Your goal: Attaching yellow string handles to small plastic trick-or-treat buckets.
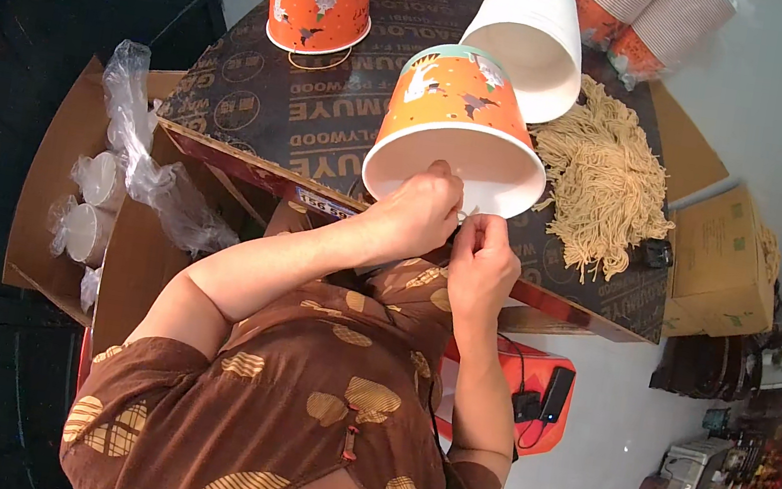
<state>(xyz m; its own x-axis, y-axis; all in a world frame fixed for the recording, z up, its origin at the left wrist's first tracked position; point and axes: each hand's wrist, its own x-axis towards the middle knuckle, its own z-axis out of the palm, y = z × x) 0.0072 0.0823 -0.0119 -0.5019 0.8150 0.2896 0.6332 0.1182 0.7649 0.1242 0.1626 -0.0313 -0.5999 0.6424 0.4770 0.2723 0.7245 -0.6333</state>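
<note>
An orange paper bucket (465, 104) with a printed pattern and a green band lies tilted on the table, its white mouth facing me. At the near rim of that mouth, my left hand (419, 210) is closed, its fingertips pinched just inside the opening. My right hand (484, 264) is also closed in a pinch, right beside the left one and just outside the rim. A small pale bit shows between the two hands, too small to name. To the right lies a heap of beige cords (608, 181).
Behind the bucket lies a plain white bucket (533, 38). An upside-down orange bucket (321, 1) with a cord loop stands far left. Nested buckets (656, 26) are stacked at the back right. Cardboard boxes (133, 246) flank the dark plywood table (263, 89).
</note>
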